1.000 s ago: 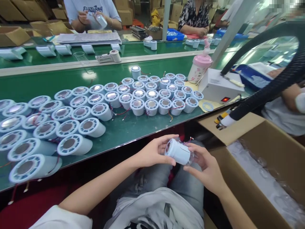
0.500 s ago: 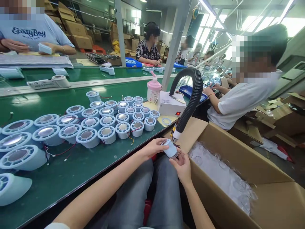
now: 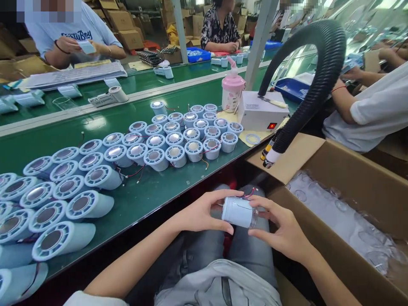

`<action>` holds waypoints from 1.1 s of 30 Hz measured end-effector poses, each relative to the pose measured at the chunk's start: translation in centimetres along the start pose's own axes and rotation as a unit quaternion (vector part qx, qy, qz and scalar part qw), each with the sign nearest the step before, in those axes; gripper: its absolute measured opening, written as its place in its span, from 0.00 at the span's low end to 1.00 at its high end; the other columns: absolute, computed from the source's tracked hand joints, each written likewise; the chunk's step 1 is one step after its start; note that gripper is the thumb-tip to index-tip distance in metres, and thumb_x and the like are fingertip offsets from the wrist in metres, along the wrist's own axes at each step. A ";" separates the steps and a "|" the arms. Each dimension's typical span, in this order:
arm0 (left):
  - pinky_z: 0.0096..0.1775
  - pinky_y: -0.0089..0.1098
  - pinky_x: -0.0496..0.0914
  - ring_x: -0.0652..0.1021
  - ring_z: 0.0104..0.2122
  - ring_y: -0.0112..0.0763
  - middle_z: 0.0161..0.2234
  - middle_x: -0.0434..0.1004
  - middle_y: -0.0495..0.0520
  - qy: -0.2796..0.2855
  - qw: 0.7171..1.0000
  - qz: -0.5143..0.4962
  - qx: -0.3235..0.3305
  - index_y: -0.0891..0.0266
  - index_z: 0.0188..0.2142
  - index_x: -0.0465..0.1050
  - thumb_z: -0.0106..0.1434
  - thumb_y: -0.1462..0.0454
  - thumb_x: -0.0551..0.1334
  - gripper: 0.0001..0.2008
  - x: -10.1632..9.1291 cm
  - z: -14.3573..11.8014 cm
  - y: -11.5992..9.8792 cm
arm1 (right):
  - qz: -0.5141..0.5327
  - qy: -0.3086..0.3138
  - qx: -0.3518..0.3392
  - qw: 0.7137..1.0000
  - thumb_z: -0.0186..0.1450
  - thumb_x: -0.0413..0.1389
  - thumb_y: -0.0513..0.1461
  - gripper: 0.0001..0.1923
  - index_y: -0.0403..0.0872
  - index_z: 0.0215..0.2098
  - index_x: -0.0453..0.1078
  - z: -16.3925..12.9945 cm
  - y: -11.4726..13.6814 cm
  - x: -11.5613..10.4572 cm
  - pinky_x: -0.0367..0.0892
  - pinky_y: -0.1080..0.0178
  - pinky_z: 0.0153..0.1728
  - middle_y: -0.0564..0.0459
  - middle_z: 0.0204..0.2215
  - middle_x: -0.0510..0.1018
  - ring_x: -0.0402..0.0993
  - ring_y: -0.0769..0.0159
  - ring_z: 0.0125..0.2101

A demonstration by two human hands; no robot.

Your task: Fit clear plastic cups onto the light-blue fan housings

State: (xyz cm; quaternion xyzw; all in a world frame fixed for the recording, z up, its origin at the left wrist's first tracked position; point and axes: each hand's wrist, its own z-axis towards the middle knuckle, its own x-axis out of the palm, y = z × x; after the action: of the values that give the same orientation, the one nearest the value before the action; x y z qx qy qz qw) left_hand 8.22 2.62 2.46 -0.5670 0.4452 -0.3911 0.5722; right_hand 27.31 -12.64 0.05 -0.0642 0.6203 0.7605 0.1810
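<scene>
Above my lap, both hands hold one light blue cylindrical housing (image 3: 237, 211) lying on its side. My left hand (image 3: 204, 212) grips its left end between thumb and fingers. At the other end, my right hand (image 3: 280, 223) closes round a clear plastic part (image 3: 254, 216) that sits against the housing. Thin red and dark wires with a small connector stick up from the top. On the green bench to the left stand rows of similar blue housings (image 3: 156, 158), each with a slotted ring and a round metallic disc on top.
An open cardboard box (image 3: 360, 178) with clear plastic parts stands at my right. A black flexible hose (image 3: 331, 63) arches from a white machine (image 3: 263, 112), its tip over the box edge. A pink-lidded cup (image 3: 233, 91) stands beside it. Co-workers sit across the bench and at right.
My hands have drawn the housing away from the hose tip, closer to my body, and turned it onto its side. The view has tilted downward.
</scene>
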 end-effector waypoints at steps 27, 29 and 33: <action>0.56 0.38 0.68 0.70 0.58 0.43 0.59 0.67 0.57 -0.029 0.990 0.076 0.114 0.49 0.58 0.67 0.50 0.66 0.74 0.37 0.9 -4.2 -1.5 | 0.337 0.098 0.254 0.901 0.61 0.61 0.51 0.19 0.48 0.41 0.66 0.0 3.0 2.1 0.73 0.65 0.27 0.55 0.29 0.77 0.76 0.68 0.26; 0.56 0.39 0.68 0.69 0.59 0.44 0.59 0.67 0.58 -0.030 0.990 0.073 0.114 0.50 0.58 0.67 0.50 0.66 0.73 0.36 1.0 -4.2 -1.5 | 0.341 0.099 0.272 0.895 0.62 0.59 0.53 0.19 0.47 0.39 0.65 0.1 3.1 2.2 0.73 0.66 0.26 0.55 0.27 0.78 0.77 0.66 0.25; 0.56 0.41 0.67 0.69 0.58 0.44 0.60 0.67 0.58 -0.030 0.990 0.068 0.120 0.50 0.58 0.67 0.49 0.66 0.74 0.37 1.1 -4.3 -1.3 | 0.355 0.102 0.301 0.879 0.61 0.58 0.56 0.22 0.46 0.35 0.64 0.2 3.3 2.5 0.71 0.69 0.23 0.54 0.24 0.79 0.78 0.67 0.22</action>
State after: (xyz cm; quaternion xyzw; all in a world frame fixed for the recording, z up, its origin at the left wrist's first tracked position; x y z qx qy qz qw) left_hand 4.55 0.23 3.90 -0.4739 0.4153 -0.3850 0.6743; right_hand 23.89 -12.56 2.33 0.1406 0.8152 0.5399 -0.1554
